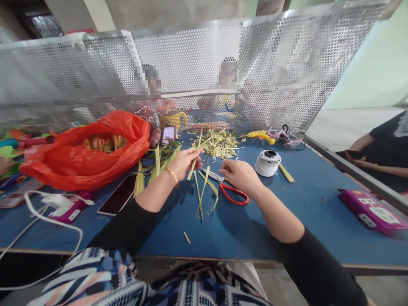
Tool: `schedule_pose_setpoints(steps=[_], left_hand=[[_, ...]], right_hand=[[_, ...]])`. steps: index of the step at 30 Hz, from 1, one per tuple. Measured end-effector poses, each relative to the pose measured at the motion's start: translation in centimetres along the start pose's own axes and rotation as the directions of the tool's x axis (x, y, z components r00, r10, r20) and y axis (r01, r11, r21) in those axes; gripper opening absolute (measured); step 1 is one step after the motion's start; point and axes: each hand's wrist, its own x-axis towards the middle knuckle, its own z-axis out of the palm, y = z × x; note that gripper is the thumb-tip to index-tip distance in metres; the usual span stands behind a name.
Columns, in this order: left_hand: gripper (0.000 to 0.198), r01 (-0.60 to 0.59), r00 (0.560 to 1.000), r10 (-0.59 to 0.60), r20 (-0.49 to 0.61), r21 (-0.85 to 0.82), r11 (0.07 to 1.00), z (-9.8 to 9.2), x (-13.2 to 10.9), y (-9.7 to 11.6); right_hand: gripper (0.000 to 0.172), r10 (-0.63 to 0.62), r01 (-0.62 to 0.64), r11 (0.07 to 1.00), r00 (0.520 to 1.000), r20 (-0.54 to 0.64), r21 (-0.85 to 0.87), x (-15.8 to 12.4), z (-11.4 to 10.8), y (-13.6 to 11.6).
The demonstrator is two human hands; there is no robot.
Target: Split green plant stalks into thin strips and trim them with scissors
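Observation:
My left hand [187, 163], with a thin gold bangle at the wrist, pinches a narrow pale green leaf strip [195, 163] that stands nearly upright. My right hand [241, 175] is closed, its fingertips curled down just above the scissors [234, 194]. Whatever those fingertips may hold is hidden. The scissors have red handles, and their blades point left toward my left hand. Several loose leaf strips [199, 196] lie crossed on the blue table between my hands. Left of my left hand are longer green leaves [157, 161].
Beyond my hands lies a heap of shredded leaf bits [218, 143]. A white string spool [267, 163], yellow glue gun [261, 136] and purple box [371, 210] are to the right. At left sit a red plastic bag [86, 170], phone [119, 195] and white cable [79, 233]. A perforated metal screen [191, 55] stands behind.

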Motion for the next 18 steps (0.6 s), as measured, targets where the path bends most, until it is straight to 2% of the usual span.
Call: schedule_pose_setpoints(steps=[4, 6, 7, 9, 11, 12, 14, 18], left_hand=[[0.011, 0.022, 0.995, -0.029, 0.094, 0.071, 0.997, 0.5, -0.8, -1.1], [0.014, 0.021, 0.992, -0.033, 0.122, 0.104, 0.994, 1.0, -0.9, -1.5], [0.016, 0.019, 0.991, -0.035, 0.13, 0.121, 0.993, 1.1, -1.0, -1.6], [0.018, 0.005, 0.991, -0.025, 0.132, 0.149, 0.989, 1.1, -1.0, -1.7], [0.02, -0.034, 0.995, 0.017, 0.102, 0.17, 0.985, 0.7, -0.8, -1.4], [0.02, -0.057, 0.996, 0.044, 0.073, 0.178, 0.982, 0.3, -0.6, -1.3], [0.019, -0.1, 0.995, 0.097, 0.026, 0.178, 0.979, -0.5, -0.3, -0.9], [0.019, -0.066, 0.998, 0.067, -0.002, 0.176, 0.982, -1.6, 0.2, -0.8]], right_hand=[[0.018, 0.104, -0.068, 0.966, 0.986, -0.132, 0.248, 0.7, 0.5, 1.1], [0.02, 0.151, -0.099, 0.939, 0.979, -0.136, 0.33, 1.0, 0.7, 1.4], [0.021, 0.157, -0.114, 0.942, 0.981, -0.114, 0.316, 1.1, 0.6, 1.6], [0.019, 0.121, -0.117, 0.98, 0.992, -0.021, 0.162, 0.9, 0.0, 1.7], [0.013, 0.082, -0.071, 0.993, 0.989, 0.122, -0.091, 0.4, -0.8, 1.6], [0.013, 0.079, -0.038, 0.978, 0.978, 0.195, -0.207, -0.1, -1.2, 1.5], [0.024, 0.119, 0.007, 0.928, 0.941, 0.316, -0.371, -0.9, -1.7, 1.2], [0.035, 0.172, 0.098, 0.831, 0.89, 0.421, -0.547, -2.2, -0.9, 0.3]])
